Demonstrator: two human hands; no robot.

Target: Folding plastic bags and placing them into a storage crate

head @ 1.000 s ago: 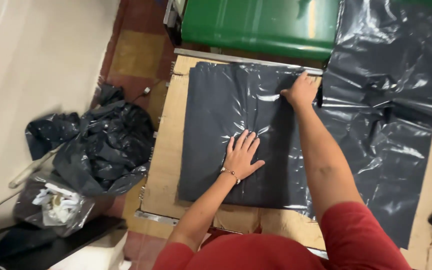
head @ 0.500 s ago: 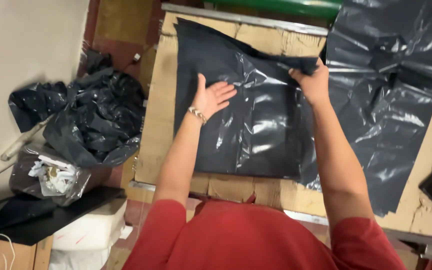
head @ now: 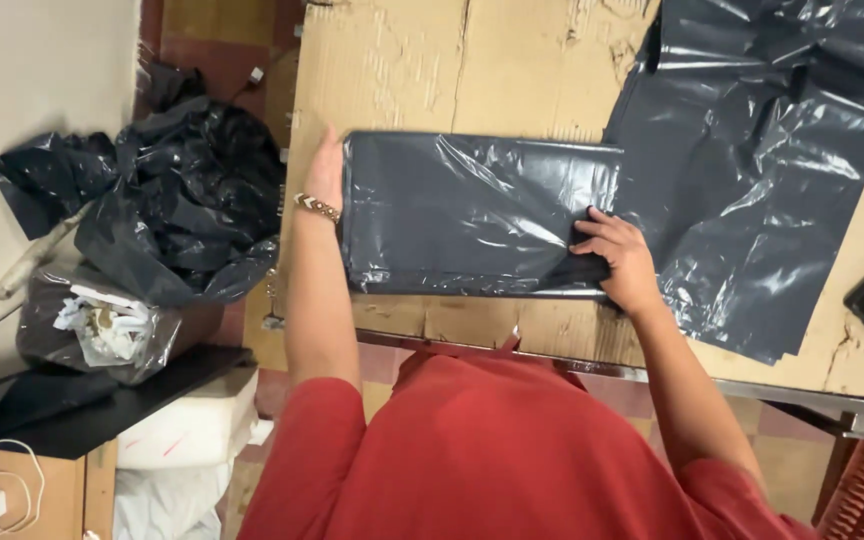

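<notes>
Head view: a folded dark plastic bag [head: 472, 215] lies flat on the cardboard-topped counter [head: 432, 60]. The left hand [head: 327, 175] rests open against its left edge; the right hand [head: 617, 255] pinches its near right corner.

The scene is viewed from one head-worn camera, aimed steeply down (close) at the cardboard-covered table [head: 402, 70].

Warm, fairly bright indoor light falls from above; white glare streaks the creased dark plastic sheet [head: 472, 215] at centre and upper right. Focus holds mid-frame; the lower edge softens slightly, shadows staying faint.
</notes>
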